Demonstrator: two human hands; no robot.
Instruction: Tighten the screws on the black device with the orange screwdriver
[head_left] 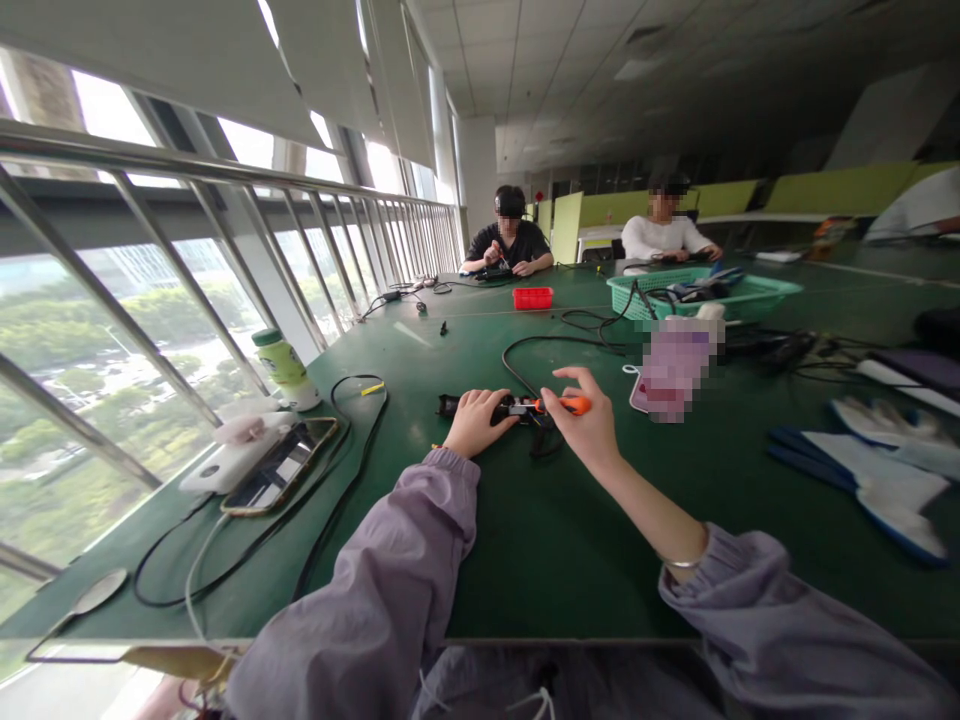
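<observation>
My left hand [477, 424] is closed over a dark elongated device [448, 405] that lies on the green table, pressing it down. Its black end sticks out to the left of my fingers; the rest is partly hidden, so I cannot tell its kind. My right hand [589, 428] pinches a screwdriver [576, 405] by its orange handle, index finger raised. The screwdriver lies nearly level and points left toward the device's right part, close to my left thumb. Whether its tip touches a screw is too small to make out. A black cable [517, 350] runs behind my hands.
On the left are a phone [281, 467], a white case [244, 450], a green-capped bottle [287, 370] and loose cables. A green basket [630, 300], a red tray [533, 298], a pixelated pink phone [671, 370] and gloves [877, 480] lie beyond and right. Several people sit farther off.
</observation>
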